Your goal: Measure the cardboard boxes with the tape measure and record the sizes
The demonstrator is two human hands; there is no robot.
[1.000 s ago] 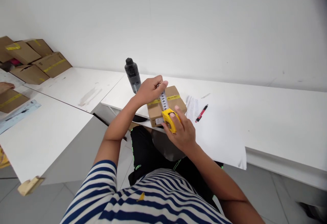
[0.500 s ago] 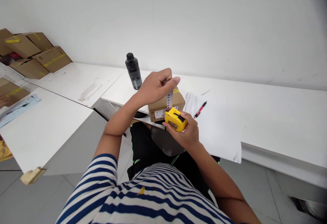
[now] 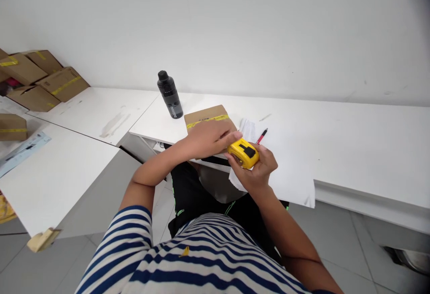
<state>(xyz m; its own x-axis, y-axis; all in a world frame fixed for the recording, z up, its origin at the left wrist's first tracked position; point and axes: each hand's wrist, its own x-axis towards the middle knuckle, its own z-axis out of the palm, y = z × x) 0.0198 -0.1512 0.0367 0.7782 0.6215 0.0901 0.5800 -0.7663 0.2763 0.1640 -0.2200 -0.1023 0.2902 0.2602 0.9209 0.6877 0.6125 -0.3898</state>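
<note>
we see our right hand (image 3: 257, 173) with fingers closed around the tape measure (image 3: 245, 154). our left hand (image 3: 211, 136) holds its thumb beside it; what its fingers pinch we cannot tell. beyond, the box (image 3: 204, 113) sits on the surface (image 3: 342, 151), between bottle (image 3: 170, 95) and paper (image 3: 290, 175).

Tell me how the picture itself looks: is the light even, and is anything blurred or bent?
Head view: soft, fairly even light over the white table, no harsh glare; head view: the top right corner falls dark, and the black bottle leans, perhaps from a wide lens; same head view: the yellow tape measure looks reasonably clear, the left hand slightly soft.
</note>
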